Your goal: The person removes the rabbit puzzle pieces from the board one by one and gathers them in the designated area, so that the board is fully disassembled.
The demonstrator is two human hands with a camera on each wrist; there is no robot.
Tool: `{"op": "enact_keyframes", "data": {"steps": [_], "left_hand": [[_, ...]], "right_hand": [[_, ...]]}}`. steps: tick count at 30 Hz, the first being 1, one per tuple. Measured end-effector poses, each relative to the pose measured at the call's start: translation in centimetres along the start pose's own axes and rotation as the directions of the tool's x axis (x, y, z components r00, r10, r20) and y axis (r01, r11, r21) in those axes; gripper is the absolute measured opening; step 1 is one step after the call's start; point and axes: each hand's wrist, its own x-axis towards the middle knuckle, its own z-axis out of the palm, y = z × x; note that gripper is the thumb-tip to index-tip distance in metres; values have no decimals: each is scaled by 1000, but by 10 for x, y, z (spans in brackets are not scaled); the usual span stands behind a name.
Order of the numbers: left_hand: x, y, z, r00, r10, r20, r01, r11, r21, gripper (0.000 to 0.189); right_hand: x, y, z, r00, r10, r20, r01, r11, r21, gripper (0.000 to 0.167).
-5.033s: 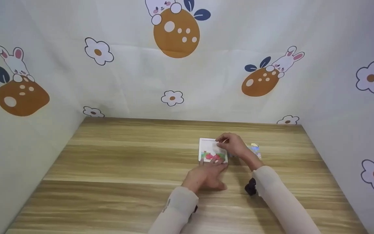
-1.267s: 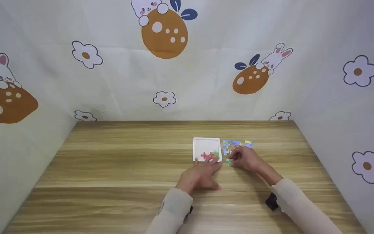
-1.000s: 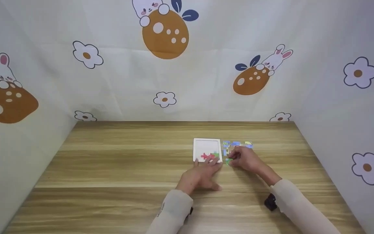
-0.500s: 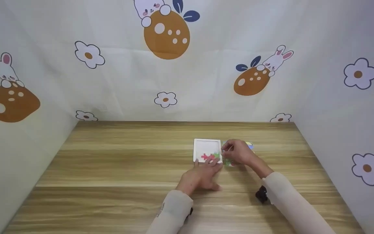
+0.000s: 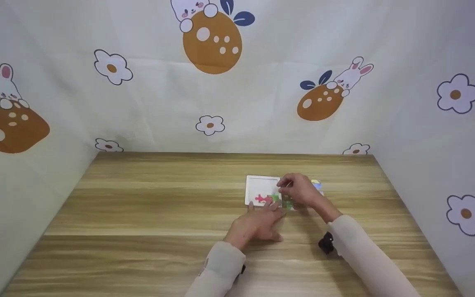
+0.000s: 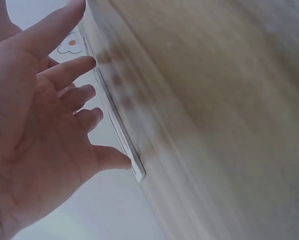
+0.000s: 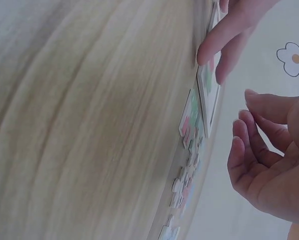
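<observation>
A square white puzzle tray lies on the table, with red puzzle pieces and a green piece along its lower right. My left hand rests with spread fingers on the tray's near edge. At the tray's right edge hovers my right hand; its fingers are loosely bent, and the right wrist view shows the thumb apart from the fingertips with nothing between them. Loose puzzle pieces lie right of the tray, partly hidden under that hand in the head view. A green and red piece is nearest the tray.
The wood-grain table reaches back to a pale cloth wall printed with rabbits, oranges and flowers. Cloth also hangs on both sides. A dark wrist camera sits under the right sleeve.
Compared with five seconds ago, fewer pieces lie in the tray and more lie beside it. My right hand has moved from the loose pieces up and left to the tray; the left hand stays.
</observation>
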Motion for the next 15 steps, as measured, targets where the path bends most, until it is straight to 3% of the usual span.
{"op": "enact_keyframes", "data": {"steps": [6, 15], "left_hand": [[2, 1, 3, 1000, 13, 0, -13, 1000, 24, 69], [3, 3, 1, 999, -24, 39, 24, 1000, -12, 77]], "right_hand": [[5, -5, 2, 999, 42, 26, -44, 998, 45, 13], [13, -7, 11, 995, -52, 79, 47, 997, 63, 13]]}}
